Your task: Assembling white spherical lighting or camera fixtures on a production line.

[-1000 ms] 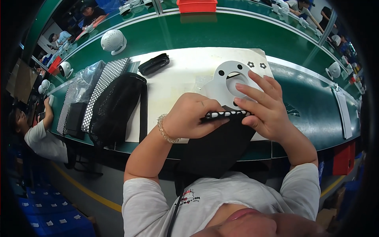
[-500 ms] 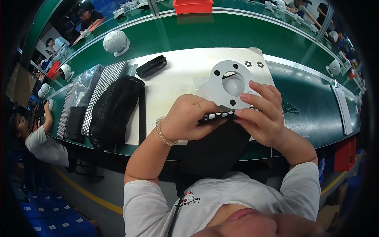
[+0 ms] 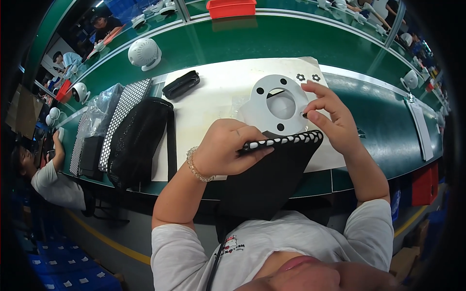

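Note:
My left hand is closed on the left end of a black sheet whose upper edge shows a row of white ovals. The sheet hangs tilted over the table's front edge. Just beyond it lies a white flat ring-shaped part with a large round opening and three black round spots. At the ring's right rim, my right hand pinches a small black pad between thumb and forefinger, its other fingers raised. Whether the pad touches the ring I cannot tell.
On the left lie a black mesh-like piece, white-dotted sheets and a clear plastic bag. A black case and two small flower-shaped pieces rest on the white mat. Behind stand a white rounded device and a red bin.
My right hand has left the sheet's right end and moved up and right, now with a small black pad in its pinch. My left hand still holds the sheet.

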Tool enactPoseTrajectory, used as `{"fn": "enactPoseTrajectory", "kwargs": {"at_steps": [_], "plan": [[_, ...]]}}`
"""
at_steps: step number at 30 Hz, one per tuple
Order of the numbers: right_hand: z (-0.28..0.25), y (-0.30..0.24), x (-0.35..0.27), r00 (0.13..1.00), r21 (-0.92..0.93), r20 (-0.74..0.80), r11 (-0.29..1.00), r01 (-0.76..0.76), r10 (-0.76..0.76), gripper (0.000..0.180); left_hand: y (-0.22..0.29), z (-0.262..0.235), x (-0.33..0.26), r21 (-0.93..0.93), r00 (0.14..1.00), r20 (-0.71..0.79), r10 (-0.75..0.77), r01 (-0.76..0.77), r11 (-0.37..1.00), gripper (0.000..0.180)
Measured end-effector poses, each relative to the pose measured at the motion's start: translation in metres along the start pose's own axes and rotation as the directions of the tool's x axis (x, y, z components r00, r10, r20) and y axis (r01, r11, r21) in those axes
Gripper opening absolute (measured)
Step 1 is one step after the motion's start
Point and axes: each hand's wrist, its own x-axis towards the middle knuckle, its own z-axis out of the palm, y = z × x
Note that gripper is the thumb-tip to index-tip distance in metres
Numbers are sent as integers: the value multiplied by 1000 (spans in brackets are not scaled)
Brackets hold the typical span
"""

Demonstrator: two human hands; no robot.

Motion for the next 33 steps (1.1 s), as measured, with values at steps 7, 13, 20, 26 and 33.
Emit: {"fn": "enactPoseTrajectory", "kwargs": {"at_steps": [7,13,20,26,33], "plan": [[-1,-1,4,902,-558,65,734,388,-427,9,3,2,4,-16,998,-63,-16,15,1000,17],[5,-2,3,939,-381,-30,872,306,-343,7,2,1,4,-14,999,-35,-9,9,1000,20],[-2,-12,-1,804,-755,188,440,485,-564,12,3,1,3,-3,999,-30,-19,19,1000,22],[-7,-30,-6,771,-775,417,255,578,-481,17,4,1,3,10,999,-2,-35,35,999,23],[-5,-35,-5,755,-745,511,227,628,-412,22,0,2,1,-16,1000,7,-16,16,1000,22]]}}
